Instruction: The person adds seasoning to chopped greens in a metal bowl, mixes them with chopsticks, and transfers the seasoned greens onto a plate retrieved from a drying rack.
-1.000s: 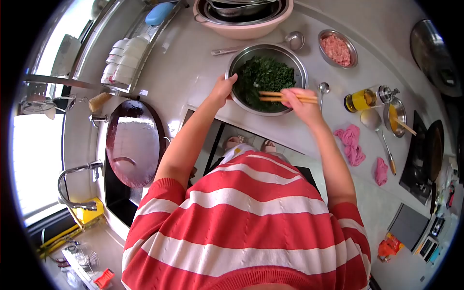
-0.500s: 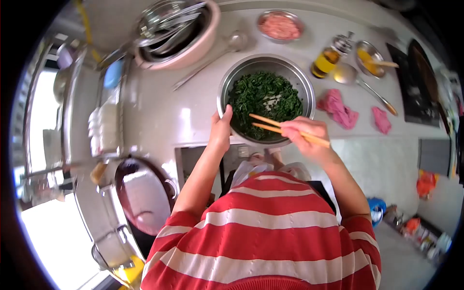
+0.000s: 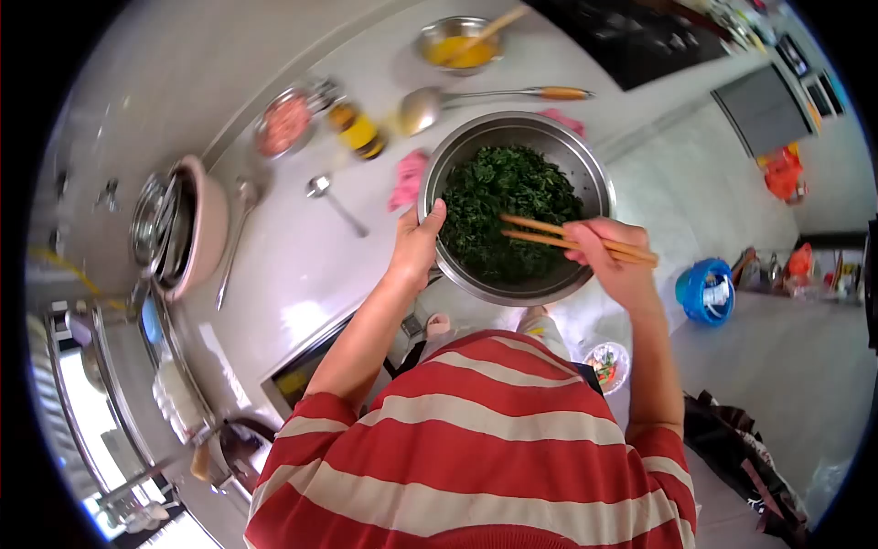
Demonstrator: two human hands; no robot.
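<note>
A large metal mixing bowl [image 3: 599,169] holds dark green chopped leafy greens [image 3: 512,201]. My left hand [image 3: 416,245] grips its left rim, the thumb over the edge and the other fingers hidden behind the wall. In my right hand [image 3: 615,256] is a pair of wooden chopsticks [image 3: 540,231], their tips among the greens. The bowl overlaps the counter's front edge, with the floor visible beneath its near side. Beside the bowl's left rim lies a pink cloth [image 3: 408,178], and another pink cloth [image 3: 565,121] shows past its far rim.
On the counter [image 3: 274,265] are a ladle [image 3: 422,112], an oil bottle [image 3: 357,130], a bowl of raw minced meat [image 3: 285,123], a bowl of yellow liquid [image 3: 462,50], a spoon [image 3: 338,206] and a pink basin [image 3: 203,229]. A blue bin [image 3: 706,291] stands on the floor to the right.
My view and body have turned right. The mixing bowl has moved right along the counter, past the oil bottle, uncovering a spoon. White bits among the greens no longer show.
</note>
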